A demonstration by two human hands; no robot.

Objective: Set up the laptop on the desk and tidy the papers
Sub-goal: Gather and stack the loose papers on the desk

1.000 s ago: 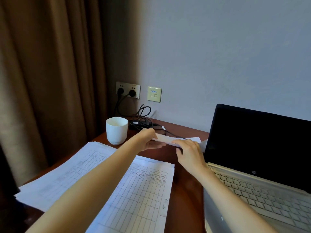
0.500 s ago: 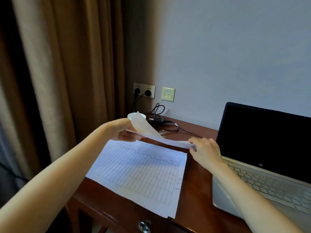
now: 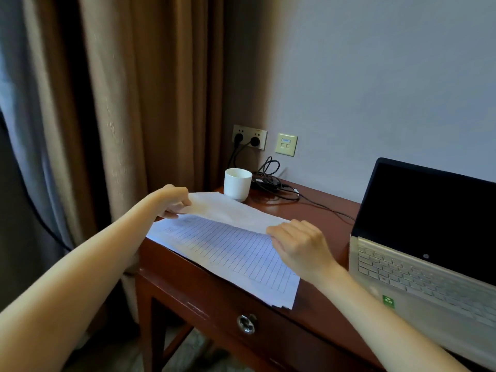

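Observation:
A loose white sheet (image 3: pixel 230 210) hangs just above a stack of ruled papers (image 3: pixel 230 253) on the wooden desk (image 3: pixel 322 210). My left hand (image 3: pixel 171 201) pinches the sheet's far left corner. My right hand (image 3: pixel 300 245) pinches its near right edge. The stack lies at the desk's left end, reaching the front edge. An open silver laptop (image 3: pixel 418 267) with a dark screen stands at the right.
A white cup (image 3: pixel 237 183) stands at the back left of the desk, just behind the sheet. Black cables (image 3: pixel 279 189) run from wall sockets (image 3: pixel 249 136) toward the laptop. Brown curtains (image 3: pixel 120 116) hang at the left. A drawer knob (image 3: pixel 246 323) shows below the stack.
Both hands carried the sheet from beside the laptop leftward and lowered it over the stack. The view swung left and down; the cup shows again behind the sheet.

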